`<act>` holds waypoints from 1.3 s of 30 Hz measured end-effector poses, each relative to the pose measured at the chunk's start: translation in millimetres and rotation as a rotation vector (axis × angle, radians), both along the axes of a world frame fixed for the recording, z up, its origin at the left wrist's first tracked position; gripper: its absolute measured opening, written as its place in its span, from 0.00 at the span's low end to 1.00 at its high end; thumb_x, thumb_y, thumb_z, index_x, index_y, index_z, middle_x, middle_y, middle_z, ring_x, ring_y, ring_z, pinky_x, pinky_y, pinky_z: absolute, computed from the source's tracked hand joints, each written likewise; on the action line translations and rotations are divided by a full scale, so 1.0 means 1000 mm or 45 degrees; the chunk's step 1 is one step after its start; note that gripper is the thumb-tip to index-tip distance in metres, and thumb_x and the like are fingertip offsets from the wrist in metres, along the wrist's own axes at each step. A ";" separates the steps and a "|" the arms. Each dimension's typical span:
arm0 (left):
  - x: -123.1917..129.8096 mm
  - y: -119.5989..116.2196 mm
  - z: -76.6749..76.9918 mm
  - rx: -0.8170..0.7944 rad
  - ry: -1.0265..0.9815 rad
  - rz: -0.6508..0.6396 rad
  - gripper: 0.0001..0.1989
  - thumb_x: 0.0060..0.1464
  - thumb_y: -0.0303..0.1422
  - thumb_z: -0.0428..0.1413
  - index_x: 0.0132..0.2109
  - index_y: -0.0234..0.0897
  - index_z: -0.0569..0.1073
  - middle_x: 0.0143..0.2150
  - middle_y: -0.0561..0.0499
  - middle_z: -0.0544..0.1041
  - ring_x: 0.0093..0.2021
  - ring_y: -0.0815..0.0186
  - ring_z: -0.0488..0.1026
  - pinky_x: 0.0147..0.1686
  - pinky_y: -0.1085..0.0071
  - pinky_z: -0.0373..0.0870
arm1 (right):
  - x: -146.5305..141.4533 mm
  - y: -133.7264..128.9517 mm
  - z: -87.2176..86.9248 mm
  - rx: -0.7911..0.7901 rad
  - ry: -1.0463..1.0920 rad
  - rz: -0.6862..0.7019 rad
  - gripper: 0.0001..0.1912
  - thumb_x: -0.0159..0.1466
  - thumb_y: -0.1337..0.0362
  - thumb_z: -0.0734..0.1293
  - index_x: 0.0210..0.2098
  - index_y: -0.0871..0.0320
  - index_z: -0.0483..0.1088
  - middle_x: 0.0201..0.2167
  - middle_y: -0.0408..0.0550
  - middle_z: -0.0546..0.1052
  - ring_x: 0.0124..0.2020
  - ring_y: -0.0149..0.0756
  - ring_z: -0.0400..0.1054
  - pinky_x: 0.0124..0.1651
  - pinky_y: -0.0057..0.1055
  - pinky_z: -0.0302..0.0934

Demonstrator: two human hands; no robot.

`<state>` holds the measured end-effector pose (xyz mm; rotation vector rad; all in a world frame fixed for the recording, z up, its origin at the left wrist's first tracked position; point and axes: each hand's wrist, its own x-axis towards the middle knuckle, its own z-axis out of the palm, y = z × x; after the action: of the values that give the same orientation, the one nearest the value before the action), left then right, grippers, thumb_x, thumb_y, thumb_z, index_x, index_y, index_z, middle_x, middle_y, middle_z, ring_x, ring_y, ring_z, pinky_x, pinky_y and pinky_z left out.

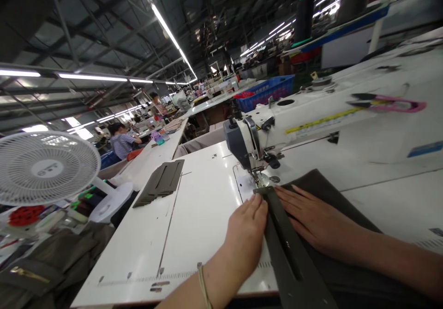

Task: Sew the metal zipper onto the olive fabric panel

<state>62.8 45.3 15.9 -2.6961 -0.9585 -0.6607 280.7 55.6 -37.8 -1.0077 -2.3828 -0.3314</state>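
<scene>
"What is the biggest thing there?"

"The table (200, 216), white, smooth and shiny, with dark seams and a printed ruler scale along its near edge. Next comes the sewing machine (346, 110), glossy white with a dark grey end cover, then a round white fan (48, 168) with a fine-ribbed grille"

"And the cloth?"

"A broad piece of dark fabric (316, 184), matt, with a pointed far corner, lies under the right hand (314, 214). Beside it a dark olive-grey strip (308, 276) with a long narrow slot runs up to the needle area, between the two hands"

"How are the fingers?"

"The right ones are straight, close together and laid flat, their tips at the strip's right edge. The left hand (245, 228) has its fingers bunched, tips on the strip's left edge; I cannot tell whether they pinch it"

"Anything smaller?"

"A fanned stack of flat panels (161, 182), thin and slotted, pink-handled snips (398, 103) on the machine, and a thin band (202, 286) on the left wrist"

"What is hard to see?"

"The machine runs off the right edge, the strip off the bottom. The left thumb is hidden, the glints inside the slot are too small to name, and I cannot tell whether the strip's far end is under the needle"
</scene>
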 end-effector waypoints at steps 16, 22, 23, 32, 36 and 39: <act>0.015 0.017 -0.017 0.145 0.118 0.026 0.18 0.66 0.26 0.39 0.47 0.25 0.72 0.49 0.36 0.75 0.51 0.56 0.72 0.45 0.64 0.76 | -0.011 0.001 0.002 0.187 0.036 -0.098 0.28 0.64 0.66 0.56 0.64 0.59 0.54 0.60 0.49 0.65 0.60 0.39 0.57 0.59 0.43 0.50; 0.009 0.023 -0.013 0.145 0.228 0.001 0.18 0.66 0.26 0.37 0.48 0.28 0.71 0.49 0.37 0.74 0.48 0.58 0.74 0.42 0.65 0.75 | -0.013 0.001 0.015 0.180 0.084 -0.104 0.28 0.60 0.65 0.58 0.60 0.59 0.60 0.55 0.53 0.70 0.54 0.45 0.63 0.55 0.47 0.50; 0.007 0.025 -0.013 0.153 0.252 -0.012 0.18 0.65 0.26 0.38 0.49 0.29 0.71 0.49 0.38 0.74 0.48 0.58 0.74 0.41 0.66 0.74 | -0.013 0.002 0.018 0.167 0.094 -0.102 0.27 0.60 0.64 0.59 0.59 0.60 0.61 0.54 0.54 0.70 0.53 0.46 0.64 0.54 0.47 0.51; -0.001 0.032 -0.011 0.190 0.387 -0.042 0.16 0.63 0.26 0.42 0.54 0.32 0.68 0.49 0.39 0.74 0.47 0.59 0.73 0.41 0.67 0.73 | -0.011 0.002 0.019 -0.063 0.214 -0.076 0.25 0.65 0.59 0.57 0.61 0.57 0.60 0.56 0.54 0.69 0.55 0.46 0.63 0.56 0.48 0.51; 0.000 0.032 -0.011 0.173 0.412 -0.039 0.16 0.62 0.26 0.43 0.54 0.32 0.68 0.50 0.39 0.74 0.47 0.58 0.73 0.42 0.66 0.74 | -0.013 0.000 0.017 -0.114 0.249 -0.078 0.24 0.66 0.59 0.56 0.60 0.57 0.61 0.56 0.54 0.68 0.56 0.47 0.62 0.57 0.50 0.51; 0.001 0.031 -0.008 0.142 0.397 -0.052 0.15 0.61 0.24 0.43 0.53 0.31 0.68 0.50 0.39 0.74 0.49 0.58 0.73 0.42 0.65 0.74 | -0.010 -0.001 0.018 -0.078 0.225 -0.065 0.24 0.66 0.59 0.56 0.59 0.60 0.63 0.57 0.56 0.67 0.57 0.48 0.61 0.57 0.51 0.51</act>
<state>64.2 76.6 7.5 -2.6211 -0.7654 -0.2774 270.2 54.8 -20.1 -1.0807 -2.2229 -0.1806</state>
